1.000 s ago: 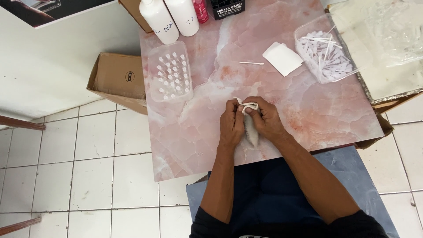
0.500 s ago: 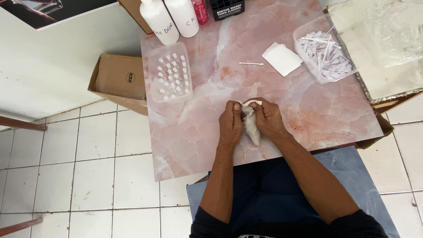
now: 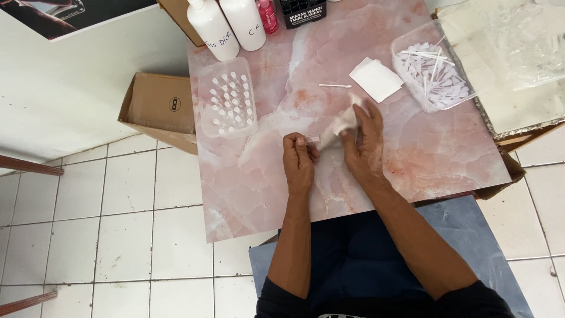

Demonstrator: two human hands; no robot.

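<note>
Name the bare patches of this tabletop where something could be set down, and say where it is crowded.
Bare: the near-left corner below the vial tray, and the near-right stretch beyond the right hand. Crowded: the far edge with the bottles, and the stick tub beside the white pad.

Two white bottles, a vial tray, a stick-filled tub, a cardboard box
</note>
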